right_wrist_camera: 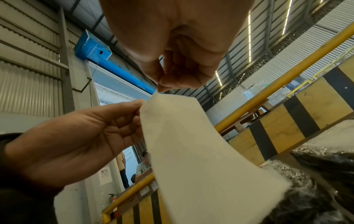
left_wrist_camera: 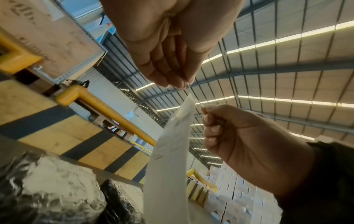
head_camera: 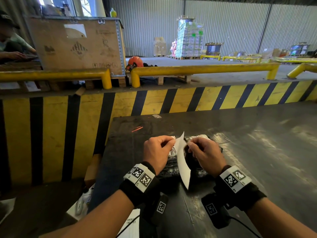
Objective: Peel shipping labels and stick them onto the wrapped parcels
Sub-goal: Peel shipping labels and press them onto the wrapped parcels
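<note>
I had one white label sheet [head_camera: 182, 157] pinched at its top edge between my two hands, held upright and curving down toward me above the dark table [head_camera: 257, 152]. My left hand [head_camera: 157, 152] had thumb and fingertips closed together on the sheet's upper left corner, and my right hand [head_camera: 205, 154] was curled with its fingertips nipped on the upper right corner; whether a layer had come apart between them I could not tell. In the left wrist view the sheet [left_wrist_camera: 170, 159] hung down from the grip, faint print showing through it, with the right hand [left_wrist_camera: 249, 141] beside it. From the right wrist the plain back of the sheet [right_wrist_camera: 191, 151] filled the middle, the left hand [right_wrist_camera: 76, 139] touching its edge. Directly below the grip lay the parcels wrapped in glossy black film [head_camera: 173, 166]; I counted two bundles in the left wrist view, one larger [left_wrist_camera: 47, 189] and one smaller [left_wrist_camera: 122, 200] just beside it. Beyond the grip stood a yellow-and-black striped barrier [head_camera: 154, 103], two yellow rails [head_camera: 197, 68], one wooden crate [head_camera: 77, 45] and one orange hard hat [head_camera: 135, 61].
</note>
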